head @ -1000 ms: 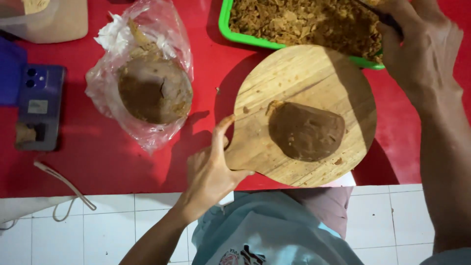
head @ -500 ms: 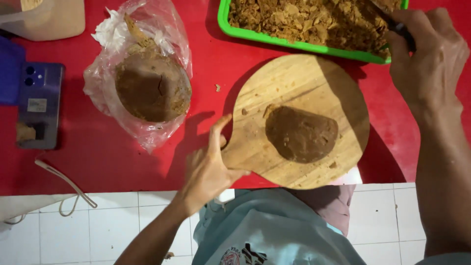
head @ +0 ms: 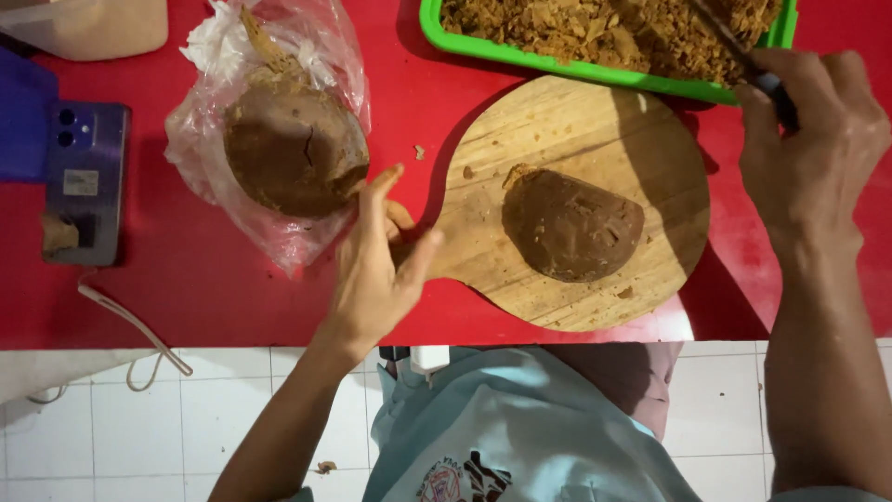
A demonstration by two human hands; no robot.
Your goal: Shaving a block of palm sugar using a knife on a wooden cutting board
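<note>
The fingers of the left hand are spread and released, gripping nothing; their tips lie at the short handle of the round wooden cutting board, with the forefinger reaching toward 12 o'clock and almost meeting the clear plastic bag just beside it. The right hand is clenched around a dark knife handle, and the blade runs up toward 11 o'clock over the green tray. On the board, right of its middle, sits a half-round block of brown palm sugar, flat edge toward 10 o'clock, with a few crumbs scattered about it. At 9 o'clock from the board, the plastic bag holds a larger, whole dome of the same brown sugar, cracked on top. At 12 o'clock from the board the green tray is heaped with shaved brown sugar; its near rim is touching the board's far edge or close to it. All of this rests on a red bench. Far out at 9 o'clock lies a blue phone, and a white cable trails off the bench's near edge.
</note>
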